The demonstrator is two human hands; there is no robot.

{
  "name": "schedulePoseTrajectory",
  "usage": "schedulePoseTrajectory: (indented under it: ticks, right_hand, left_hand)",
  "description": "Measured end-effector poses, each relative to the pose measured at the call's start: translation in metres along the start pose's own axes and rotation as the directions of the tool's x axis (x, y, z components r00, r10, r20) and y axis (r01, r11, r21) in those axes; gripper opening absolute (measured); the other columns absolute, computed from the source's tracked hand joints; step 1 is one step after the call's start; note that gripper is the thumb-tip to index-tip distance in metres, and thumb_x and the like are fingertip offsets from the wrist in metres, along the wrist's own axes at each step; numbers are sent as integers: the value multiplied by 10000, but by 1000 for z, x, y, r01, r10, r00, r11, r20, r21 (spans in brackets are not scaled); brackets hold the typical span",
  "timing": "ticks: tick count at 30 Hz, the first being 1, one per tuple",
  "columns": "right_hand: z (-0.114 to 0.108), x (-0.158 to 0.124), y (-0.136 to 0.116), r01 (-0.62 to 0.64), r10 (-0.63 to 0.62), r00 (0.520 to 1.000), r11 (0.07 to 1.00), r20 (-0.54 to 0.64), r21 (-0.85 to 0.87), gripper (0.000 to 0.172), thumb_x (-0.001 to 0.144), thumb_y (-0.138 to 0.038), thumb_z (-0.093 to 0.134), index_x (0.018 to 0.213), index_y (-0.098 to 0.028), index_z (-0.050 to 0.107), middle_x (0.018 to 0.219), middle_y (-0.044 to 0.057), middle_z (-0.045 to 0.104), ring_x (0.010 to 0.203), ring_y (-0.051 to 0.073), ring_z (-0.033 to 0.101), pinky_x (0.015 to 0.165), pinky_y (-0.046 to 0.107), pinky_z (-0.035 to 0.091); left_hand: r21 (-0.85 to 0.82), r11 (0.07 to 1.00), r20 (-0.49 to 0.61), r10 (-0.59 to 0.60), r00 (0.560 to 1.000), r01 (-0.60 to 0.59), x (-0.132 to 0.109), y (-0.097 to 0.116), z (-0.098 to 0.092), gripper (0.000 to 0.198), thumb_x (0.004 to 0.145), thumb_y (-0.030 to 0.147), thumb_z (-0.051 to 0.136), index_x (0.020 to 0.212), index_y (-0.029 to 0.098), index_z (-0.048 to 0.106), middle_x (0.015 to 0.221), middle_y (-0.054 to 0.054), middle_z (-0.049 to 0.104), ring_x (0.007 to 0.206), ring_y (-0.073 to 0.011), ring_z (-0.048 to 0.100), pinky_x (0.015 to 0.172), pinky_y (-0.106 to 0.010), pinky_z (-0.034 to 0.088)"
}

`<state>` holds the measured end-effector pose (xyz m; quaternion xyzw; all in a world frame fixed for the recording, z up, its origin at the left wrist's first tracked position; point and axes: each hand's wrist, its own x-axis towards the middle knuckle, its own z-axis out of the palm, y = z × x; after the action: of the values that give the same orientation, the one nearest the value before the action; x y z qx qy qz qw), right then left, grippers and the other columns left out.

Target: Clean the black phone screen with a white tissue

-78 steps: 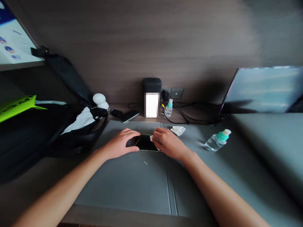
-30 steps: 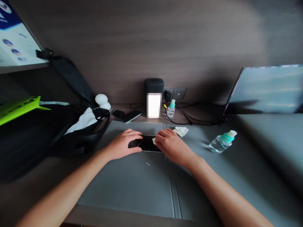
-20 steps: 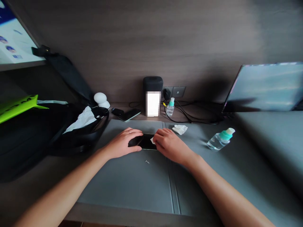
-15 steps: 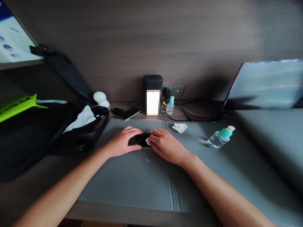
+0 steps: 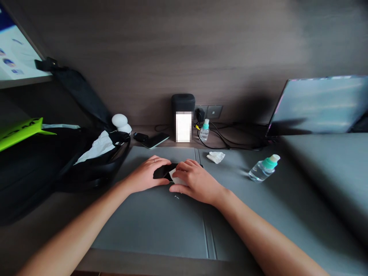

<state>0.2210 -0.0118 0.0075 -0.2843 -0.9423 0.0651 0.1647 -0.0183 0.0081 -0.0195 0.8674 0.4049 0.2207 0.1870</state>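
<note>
A black smartphone [image 5: 160, 172] lies flat on the grey desk mat [image 5: 149, 226], its glossy screen upward. My left hand [image 5: 145, 174] grips its left end, thumb on the near edge and fingers on the far edge. Over the right part of the phone, my right hand [image 5: 198, 181] presses a small white wipe [image 5: 173, 176] against the screen with its fingers. The thumb lies out along the near side. Much of the wipe and the phone's right end are covered by this hand. A tiny white scrap [image 5: 176, 197] rests on the mat just in front.
A crumpled tissue [image 5: 216, 156] and a clear spray bottle [image 5: 262, 169] are on the right. Behind stand a smaller bottle [image 5: 204, 132], a black speaker-like box [image 5: 183, 101] and cables. Another phone [image 5: 156, 140] lies back left, near a black bag [image 5: 43, 168]. A laptop [image 5: 319, 107] is far right.
My right hand has slid slightly left over the phone with the wipe, and its thumb has spread outward. More of the wipe shows. My left hand keeps its hold; the view has shifted a little.
</note>
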Motion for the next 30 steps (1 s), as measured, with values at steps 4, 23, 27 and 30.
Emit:
schedulePoseTrajectory:
  ticks: [4, 23, 27, 30]
  right_hand:
    - [3, 0, 1, 30, -30, 999, 1000, -16, 1, 536, 915, -627, 482, 1141, -178, 669, 1099, 113, 621, 1002, 239, 570, 986, 448, 402]
    - [11, -18, -14, -51, 49, 992, 999, 120, 14, 962, 898, -729, 366, 1511, 6, 265, 1567, 244, 221, 1478, 326, 171, 1205, 478, 232]
    - [14, -20, -20, -112, 112, 983, 994, 147, -11, 960, 907, -741, 311, 1515, 0, 263, 1582, 223, 172, 1485, 322, 115, 1218, 478, 198]
    - [12, -19, -25, -175, 183, 971, 983, 154, -62, 968, 905, -744, 310, 1499, 20, 296, 1566, 243, 209, 1475, 345, 156, 1205, 499, 227]
  left_hand:
    - [-4, 1000, 2, 10, 1000, -10, 0, -1, 0, 521, 808, 324, 746, 1287, 273, 545, 1290, -50, 610, 1233, -256, 516, 1059, -449, 431]
    - [-25, 998, 32, 60, 998, -59, -2, 1, -5, 580, 813, 278, 694, 1353, 277, 481, 1326, -65, 569, 1250, -265, 496, 1073, -459, 411]
    - [-35, 998, 43, 48, 998, -46, -2, 2, -6, 572, 826, 294, 689, 1358, 280, 480, 1328, -63, 566, 1259, -266, 490, 1079, -458, 403]
    - [-38, 999, 45, 28, 999, -26, -2, 1, -5, 547, 843, 307, 680, 1354, 295, 486, 1330, -63, 562, 1261, -269, 490, 1079, -472, 399]
